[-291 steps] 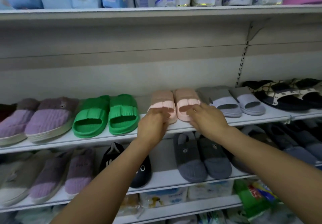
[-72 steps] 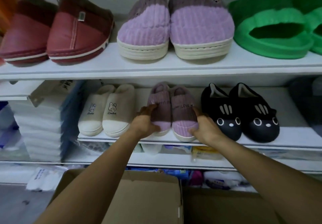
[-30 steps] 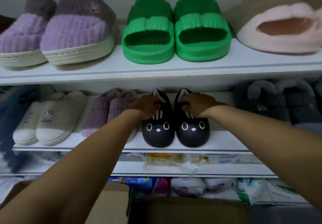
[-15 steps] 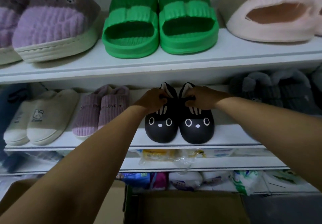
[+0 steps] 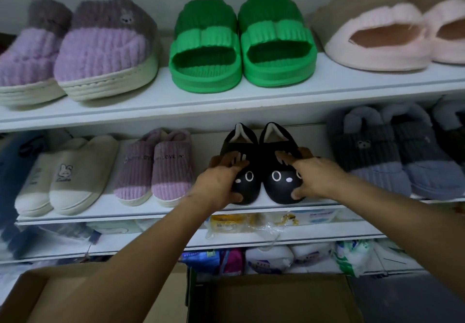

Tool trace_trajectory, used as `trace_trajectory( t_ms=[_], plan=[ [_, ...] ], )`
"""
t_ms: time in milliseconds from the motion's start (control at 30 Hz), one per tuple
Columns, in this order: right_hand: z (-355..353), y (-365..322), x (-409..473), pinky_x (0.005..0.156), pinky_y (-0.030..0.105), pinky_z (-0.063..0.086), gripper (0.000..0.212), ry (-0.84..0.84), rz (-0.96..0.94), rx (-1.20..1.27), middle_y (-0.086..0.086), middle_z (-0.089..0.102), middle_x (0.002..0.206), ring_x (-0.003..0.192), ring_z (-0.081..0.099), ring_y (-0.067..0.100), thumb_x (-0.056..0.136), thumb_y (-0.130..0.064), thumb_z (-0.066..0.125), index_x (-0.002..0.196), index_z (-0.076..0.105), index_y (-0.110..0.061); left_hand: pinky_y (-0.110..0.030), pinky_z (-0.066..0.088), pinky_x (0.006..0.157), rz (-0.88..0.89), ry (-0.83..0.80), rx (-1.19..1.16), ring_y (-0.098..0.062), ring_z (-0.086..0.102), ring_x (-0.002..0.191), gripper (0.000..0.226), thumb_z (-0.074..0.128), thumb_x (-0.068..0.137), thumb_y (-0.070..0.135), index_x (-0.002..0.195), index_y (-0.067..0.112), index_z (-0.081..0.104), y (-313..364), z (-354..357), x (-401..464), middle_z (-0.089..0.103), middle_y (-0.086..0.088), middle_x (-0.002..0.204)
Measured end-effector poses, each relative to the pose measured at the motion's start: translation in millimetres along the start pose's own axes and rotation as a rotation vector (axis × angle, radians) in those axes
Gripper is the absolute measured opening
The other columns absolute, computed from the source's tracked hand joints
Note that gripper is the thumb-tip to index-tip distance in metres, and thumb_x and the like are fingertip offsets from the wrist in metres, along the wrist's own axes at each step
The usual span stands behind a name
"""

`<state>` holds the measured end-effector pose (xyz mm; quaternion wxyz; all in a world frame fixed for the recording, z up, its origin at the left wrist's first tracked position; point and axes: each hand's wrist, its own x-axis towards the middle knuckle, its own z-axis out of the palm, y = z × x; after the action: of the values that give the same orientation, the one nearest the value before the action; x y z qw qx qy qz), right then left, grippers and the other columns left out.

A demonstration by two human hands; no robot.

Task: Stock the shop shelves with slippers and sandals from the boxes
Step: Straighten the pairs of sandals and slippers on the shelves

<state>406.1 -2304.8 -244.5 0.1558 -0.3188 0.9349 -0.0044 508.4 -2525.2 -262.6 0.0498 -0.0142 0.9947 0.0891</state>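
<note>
Head view shows us squaring up the black cat-face slippers (image 5: 261,172) on the middle shelf (image 5: 226,205). Our left hand (image 5: 218,181) cups the toe of the left slipper, thumb under its front and fingers laid over the top; our right hand (image 5: 312,175) does the same on the right slipper, fingers spread across its upper. Both hands grip their slipper, neither hangs loose. To do this well, we judge, we keep the toes level with each other, push the heels back evenly and leave the pair touching side by side, faces outward.

Just to the left of our left hand sit the mauve corduroy slippers (image 5: 157,169), close enough to be nudged if we slide sideways. Beyond our right hand stand the grey-blue fleece slippers (image 5: 392,154), also near. Above our hands the upper shelf (image 5: 226,101) carries the green slides (image 5: 241,46), and its edge limits how high we can lift. Below our forearms lie open cardboard boxes (image 5: 271,297).
</note>
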Motion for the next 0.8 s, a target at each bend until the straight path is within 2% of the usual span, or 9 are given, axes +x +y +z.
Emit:
trace_trajectory(
  t_ms=[67, 200, 500, 633, 733, 800],
  plan=[
    [4, -6, -2, 0.081, 0.032, 0.048, 0.099, 0.066, -0.018, -0.081, 0.009, 0.043, 0.137, 0.111, 0.057, 0.032, 0.071, -0.034, 0.074, 0.145, 0.01, -0.049, -0.04, 0.047, 0.097, 0.016, 0.049, 0.09, -0.03, 0.037, 0.132, 0.082, 0.076, 0.073, 0.038, 0.145, 0.033, 0.034, 4, 0, -1, 0.025, 0.002, 0.154],
    [4, -8, -2, 0.087, 0.032, 0.048, 0.093, 0.087, -0.062, -0.114, 0.012, 0.049, 0.132, 0.11, 0.058, 0.032, 0.073, -0.031, 0.072, 0.147, 0.018, -0.042, -0.041, 0.045, 0.1, 0.035, 0.061, 0.119, -0.028, 0.028, 0.137, 0.079, 0.073, 0.077, 0.037, 0.145, 0.029, 0.034, 6, 2, -1, 0.023, 0.0, 0.154],
    [0, -11, 3, 0.089, 0.034, 0.049, 0.092, 0.071, -0.077, -0.081, 0.013, 0.038, 0.141, 0.111, 0.056, 0.034, 0.077, -0.027, 0.069, 0.148, 0.013, -0.043, -0.04, 0.047, 0.097, 0.005, 0.062, 0.068, -0.028, 0.029, 0.134, 0.077, 0.074, 0.077, 0.032, 0.144, 0.028, 0.036, 6, -3, 0, 0.027, 0.002, 0.152],
    [-2, -12, 1, 0.091, 0.036, 0.046, 0.089, 0.045, -0.045, -0.094, 0.012, 0.029, 0.148, 0.119, 0.051, 0.035, 0.081, -0.029, 0.066, 0.148, 0.01, -0.044, -0.041, 0.048, 0.096, -0.04, 0.02, 0.078, -0.027, 0.031, 0.134, 0.074, 0.072, 0.078, 0.033, 0.143, 0.029, 0.036, 13, -9, -1, 0.026, 0.003, 0.151],
    [-5, -11, -11, 0.096, 0.039, 0.041, 0.07, 0.14, -0.069, -0.122, 0.004, 0.016, 0.157, 0.129, 0.039, 0.033, 0.085, -0.034, 0.059, 0.145, 0.024, -0.042, -0.039, 0.048, 0.09, -0.086, 0.086, 0.113, -0.025, 0.044, 0.126, 0.057, 0.065, 0.082, 0.039, 0.136, 0.029, 0.046, 27, -14, -4, 0.038, 0.003, 0.144],
    [-2, 1, -28, 0.096, 0.038, 0.039, 0.055, 0.252, -0.13, -0.133, 0.004, 0.024, 0.154, 0.129, 0.038, 0.029, 0.088, -0.035, 0.054, 0.14, 0.037, -0.036, -0.034, 0.047, 0.086, -0.076, 0.204, 0.143, -0.024, 0.053, 0.117, 0.045, 0.058, 0.085, 0.042, 0.129, 0.031, 0.053, 46, -17, -6, 0.051, 0.004, 0.133]
  ],
)
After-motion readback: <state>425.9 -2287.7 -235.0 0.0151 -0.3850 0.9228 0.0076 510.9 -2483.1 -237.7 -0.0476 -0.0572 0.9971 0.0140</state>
